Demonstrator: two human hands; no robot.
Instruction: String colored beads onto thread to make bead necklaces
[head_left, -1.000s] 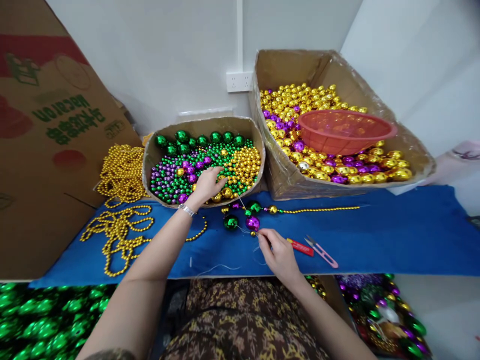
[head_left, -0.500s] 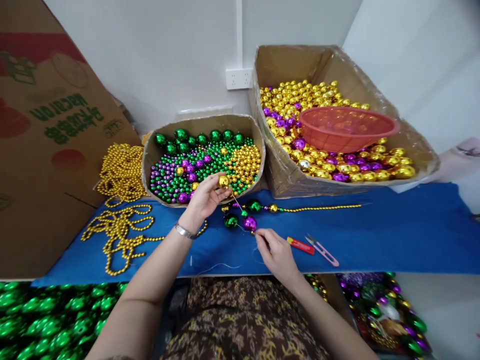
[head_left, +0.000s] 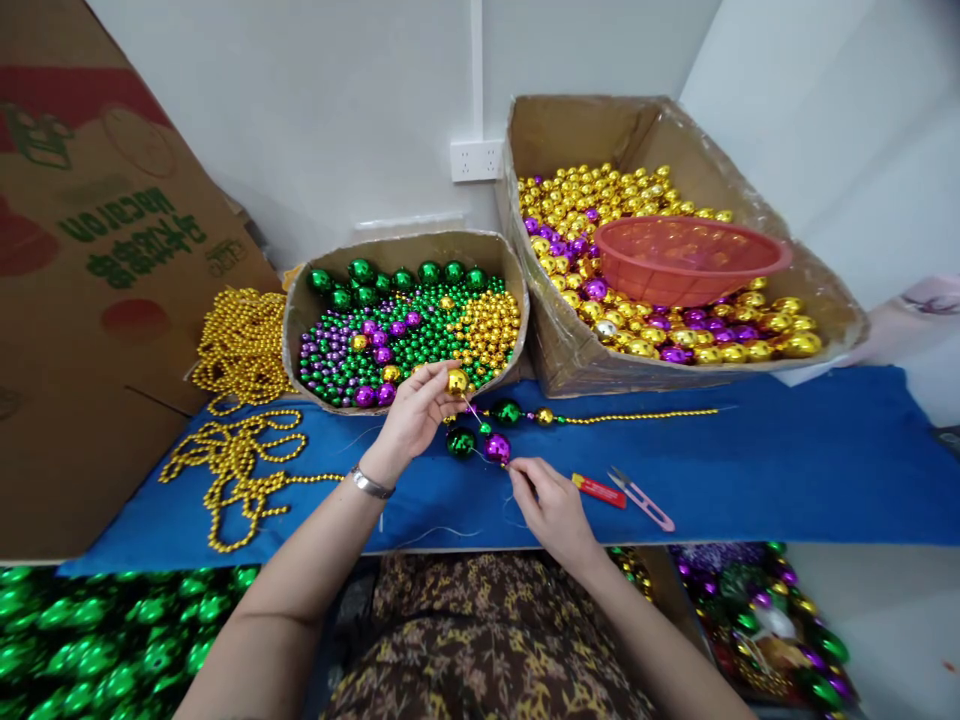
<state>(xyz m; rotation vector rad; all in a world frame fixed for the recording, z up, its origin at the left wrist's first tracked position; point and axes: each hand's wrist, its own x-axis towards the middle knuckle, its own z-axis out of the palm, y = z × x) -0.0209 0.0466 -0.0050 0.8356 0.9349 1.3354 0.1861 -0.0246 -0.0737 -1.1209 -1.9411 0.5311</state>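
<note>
My left hand (head_left: 418, 408) pinches a shiny gold ball bead (head_left: 457, 381) at the front rim of the smaller bead box. A thin string runs from that bead down to a small green bead (head_left: 485, 429). My right hand (head_left: 553, 508) is closed, thumb and forefinger pinched on the string just beside a large purple bead (head_left: 497, 447). Left of the purple bead lies a large green bead (head_left: 460, 442). Behind them another green bead (head_left: 507, 411) and a gold bead (head_left: 544, 416) lead into a straight strand of tiny gold beads (head_left: 645, 415).
The smaller box (head_left: 294, 340) holds green, purple and gold beads. A larger carton (head_left: 555, 365) contains gold and purple balls and a red basket (head_left: 690, 265). Gold bead chains (head_left: 251, 450) lie left on the blue cloth (head_left: 810, 460). A red-yellow cutter (head_left: 600, 490) and pink thread snips (head_left: 643, 500) lie right.
My left hand has come slightly down and right with the gold bead, bringing it closer to the small green bead. My right hand has stayed nearly where it was.
</note>
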